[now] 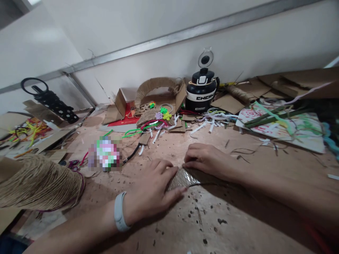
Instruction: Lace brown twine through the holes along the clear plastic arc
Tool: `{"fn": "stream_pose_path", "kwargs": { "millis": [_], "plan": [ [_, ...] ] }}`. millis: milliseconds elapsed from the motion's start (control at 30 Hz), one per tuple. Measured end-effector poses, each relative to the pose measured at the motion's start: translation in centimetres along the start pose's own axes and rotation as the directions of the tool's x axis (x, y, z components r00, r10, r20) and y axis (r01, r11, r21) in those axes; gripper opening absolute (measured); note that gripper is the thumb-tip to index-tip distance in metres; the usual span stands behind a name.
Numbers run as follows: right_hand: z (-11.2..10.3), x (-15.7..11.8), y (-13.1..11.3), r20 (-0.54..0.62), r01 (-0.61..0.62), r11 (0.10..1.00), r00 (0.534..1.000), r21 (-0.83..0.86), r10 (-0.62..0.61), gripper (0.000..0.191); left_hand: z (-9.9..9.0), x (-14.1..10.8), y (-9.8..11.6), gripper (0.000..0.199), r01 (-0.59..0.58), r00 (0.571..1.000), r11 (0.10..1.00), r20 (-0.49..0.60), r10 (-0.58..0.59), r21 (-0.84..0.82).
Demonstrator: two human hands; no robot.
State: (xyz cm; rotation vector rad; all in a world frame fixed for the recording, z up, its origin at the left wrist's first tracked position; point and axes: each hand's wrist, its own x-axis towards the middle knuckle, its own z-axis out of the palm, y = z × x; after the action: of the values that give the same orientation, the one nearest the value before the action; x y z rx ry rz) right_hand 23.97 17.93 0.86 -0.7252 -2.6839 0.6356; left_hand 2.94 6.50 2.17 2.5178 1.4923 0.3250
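Observation:
A curved brown cardboard piece [185, 178] with shiny clear tape on its surface lies on the table under both my hands. My left hand [156, 183], a pale band on its wrist, grips the piece's left end between thumb and fingers. Against the upper edge, the curled fingers of my right hand [202, 157] press close beside it. My right forearm covers part of the right end. Beyond my hands sits a twine-wrapped arch [156, 88], with a second twine-covered piece [148, 118] bearing crocheted flowers [162, 114] in front of it.
A large twine-wound form [39, 183] stands at the left edge. Farther back are a black-and-white bottle [201, 93] with its lid up and a leaning black bottle [57, 102]. Paper strips [198, 128] litter the middle. A painted sheet [304, 128] lies right, near cardboard scraps [230, 102].

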Motion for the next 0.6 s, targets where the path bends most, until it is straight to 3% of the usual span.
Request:
{"fn": "stream_pose_path", "kwargs": {
  "millis": [67, 200, 600],
  "plan": [
    [0.0, 0.0, -0.1, -0.004, -0.002, 1.0, 1.0, 0.004, 0.002, 0.016, 0.1, 1.0, -0.4, 0.036, 0.034, 0.999, 0.999, -0.017, -0.034, 0.0],
    [0.0, 0.0, -0.1, -0.007, 0.002, 1.0, 1.0, 0.004, -0.002, 0.016, 1.0, 2.4, -0.6, 0.031, 0.096, 0.995, 0.995, -0.041, -0.095, 0.039],
    [0.0, -0.1, -0.1, 0.001, -0.009, 1.0, 1.0, 0.019, 0.009, 0.012, 1.6, 3.0, 0.1, 0.024, 0.08, 0.997, 0.987, 0.012, -0.082, 0.137]
  ]
}}
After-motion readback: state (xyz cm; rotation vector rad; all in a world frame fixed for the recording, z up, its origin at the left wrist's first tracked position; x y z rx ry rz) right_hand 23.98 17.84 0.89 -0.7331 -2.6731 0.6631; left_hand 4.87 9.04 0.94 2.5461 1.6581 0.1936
